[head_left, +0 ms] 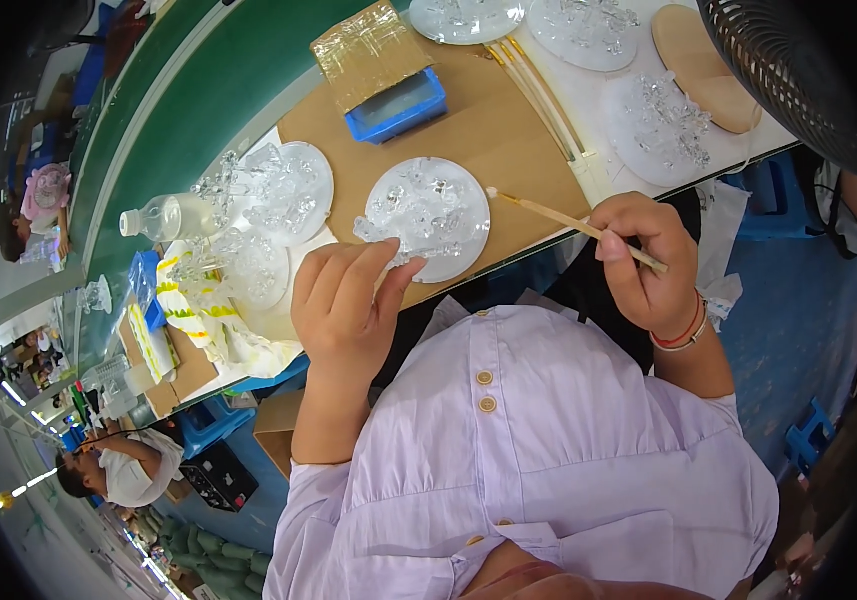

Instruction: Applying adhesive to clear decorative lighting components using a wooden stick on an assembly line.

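My left hand (349,295) pinches a small clear plastic piece (374,229) between thumb and fingers. It is held over the near left part of a round white disc (471,200) that bears several clear ornaments (419,190). Whether the piece touches those ornaments, I cannot tell. In my right hand (651,255) is a thin wooden-handled brush (559,215), gripped near its back end. Its pale tip points left and stops just beside the disc's right rim. Disc and ornaments rest on a brown cardboard sheet (529,225).
Beyond the disc stands a blue box (399,118) with a taped cardboard flap. Several brushes (539,95) lie to its right. More discs with clear ornaments (284,200) sit left and far right. A bottle (169,218) lies at left; a dark fan (799,70) overhangs the far right corner.
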Demonstrator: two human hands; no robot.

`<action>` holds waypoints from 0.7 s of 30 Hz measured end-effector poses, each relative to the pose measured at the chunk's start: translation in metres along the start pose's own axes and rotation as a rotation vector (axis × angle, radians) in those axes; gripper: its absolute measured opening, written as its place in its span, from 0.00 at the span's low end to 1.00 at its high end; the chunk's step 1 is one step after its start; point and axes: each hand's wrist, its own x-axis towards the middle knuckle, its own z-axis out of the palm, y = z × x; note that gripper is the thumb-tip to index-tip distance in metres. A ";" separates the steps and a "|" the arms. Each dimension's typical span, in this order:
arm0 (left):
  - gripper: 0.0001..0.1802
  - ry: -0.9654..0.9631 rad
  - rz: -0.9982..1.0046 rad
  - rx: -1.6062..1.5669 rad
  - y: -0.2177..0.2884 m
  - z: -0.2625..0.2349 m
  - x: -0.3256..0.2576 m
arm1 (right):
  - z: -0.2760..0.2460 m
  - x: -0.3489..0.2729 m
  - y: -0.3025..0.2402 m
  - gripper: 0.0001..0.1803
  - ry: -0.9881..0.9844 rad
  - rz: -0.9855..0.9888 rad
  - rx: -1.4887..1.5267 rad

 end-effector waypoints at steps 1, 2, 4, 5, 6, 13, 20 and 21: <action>0.15 0.016 0.027 -0.017 0.002 0.002 0.001 | -0.002 0.001 0.004 0.07 -0.038 -0.062 -0.023; 0.15 0.012 0.025 -0.016 0.005 0.004 0.001 | -0.003 0.001 0.004 0.07 -0.039 -0.059 -0.021; 0.15 0.007 -0.017 -0.079 0.010 0.009 0.002 | -0.005 0.000 0.004 0.04 -0.137 0.004 -0.059; 0.15 0.003 -0.017 -0.080 0.011 0.011 0.002 | -0.004 0.000 0.006 0.04 -0.136 0.008 -0.058; 0.15 -0.004 -0.030 -0.088 0.011 0.012 0.002 | -0.002 0.001 0.008 0.04 -0.141 -0.008 -0.059; 0.15 -0.006 -0.026 -0.089 0.013 0.017 0.003 | 0.001 0.003 0.014 0.06 -0.213 -0.053 -0.043; 0.16 -0.049 -0.029 -0.097 0.011 0.010 0.003 | -0.006 0.014 0.011 0.04 -0.145 -0.136 -0.037; 0.15 -0.063 -0.038 -0.085 0.011 0.008 0.003 | -0.005 0.019 0.009 0.03 -0.037 -0.096 0.035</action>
